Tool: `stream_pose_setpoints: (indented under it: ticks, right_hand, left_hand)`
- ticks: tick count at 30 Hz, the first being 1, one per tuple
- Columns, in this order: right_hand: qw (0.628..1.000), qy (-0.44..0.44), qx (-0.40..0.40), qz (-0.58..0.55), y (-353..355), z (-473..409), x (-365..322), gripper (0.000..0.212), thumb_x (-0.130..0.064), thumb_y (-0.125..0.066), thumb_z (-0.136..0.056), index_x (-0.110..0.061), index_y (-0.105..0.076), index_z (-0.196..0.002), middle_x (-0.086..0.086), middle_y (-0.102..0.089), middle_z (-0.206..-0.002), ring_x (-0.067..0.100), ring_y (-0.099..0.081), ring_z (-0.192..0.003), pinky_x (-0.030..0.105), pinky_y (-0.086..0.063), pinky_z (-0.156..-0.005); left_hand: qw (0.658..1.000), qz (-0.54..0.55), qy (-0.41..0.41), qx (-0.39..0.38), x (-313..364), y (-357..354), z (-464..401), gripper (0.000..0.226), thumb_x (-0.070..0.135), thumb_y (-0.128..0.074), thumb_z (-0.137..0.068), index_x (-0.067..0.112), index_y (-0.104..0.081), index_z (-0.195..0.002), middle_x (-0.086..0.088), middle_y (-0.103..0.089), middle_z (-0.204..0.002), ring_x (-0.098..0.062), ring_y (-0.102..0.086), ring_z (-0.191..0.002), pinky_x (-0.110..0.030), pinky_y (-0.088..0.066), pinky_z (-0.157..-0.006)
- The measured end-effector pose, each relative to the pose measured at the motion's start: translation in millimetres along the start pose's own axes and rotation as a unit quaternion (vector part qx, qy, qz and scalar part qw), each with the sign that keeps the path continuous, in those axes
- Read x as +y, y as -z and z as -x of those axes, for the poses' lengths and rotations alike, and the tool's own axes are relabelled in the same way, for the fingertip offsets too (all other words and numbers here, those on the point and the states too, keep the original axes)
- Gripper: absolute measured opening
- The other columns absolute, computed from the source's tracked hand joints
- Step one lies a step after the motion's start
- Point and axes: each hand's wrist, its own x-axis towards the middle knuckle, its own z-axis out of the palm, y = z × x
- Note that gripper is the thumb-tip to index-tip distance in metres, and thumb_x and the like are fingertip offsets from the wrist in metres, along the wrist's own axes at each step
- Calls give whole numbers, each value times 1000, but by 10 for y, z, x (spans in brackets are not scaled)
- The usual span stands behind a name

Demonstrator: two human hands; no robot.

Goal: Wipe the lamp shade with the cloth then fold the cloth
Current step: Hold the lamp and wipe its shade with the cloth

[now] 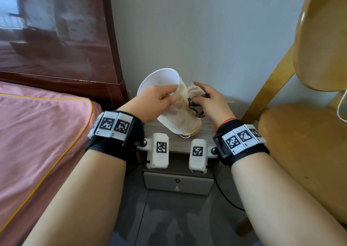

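A white cylindrical lamp shade (180,114), speckled with brown stains, stands on the small bedside table (178,146) and tilts left toward the bed. My left hand (155,101) pinches the shade's upper rim between thumb and fingers. My right hand (210,103) presses a bunched beige cloth (193,92) with a dark patterned edge against the shade's right side. The lamp's wooden base (193,132) shows under the shade. Part of the cloth is hidden under my right palm.
A bed with a pink cover (43,133) and a dark wooden headboard (56,39) lies at the left. A wooden chair (304,133) stands close at the right, with a white cord (340,107) hanging over it. The table's drawer (178,183) faces me. The wall is directly behind the lamp.
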Motion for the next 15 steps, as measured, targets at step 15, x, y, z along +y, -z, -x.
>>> stream_pose_setpoints:
  ticks: [15]
  right_hand:
    - [991,127,26,33,-148,19,-188,58,9,-41,-89,-27,-58,-130,-9,-59,-81,3,-50,-70,24,-47,-73]
  left_hand:
    - [998,57,-18,-8,28,-28,27,29,28,-45,-99,30,-64,-122,3,-74,-106,-16,-66,-105,-40,-48,-101]
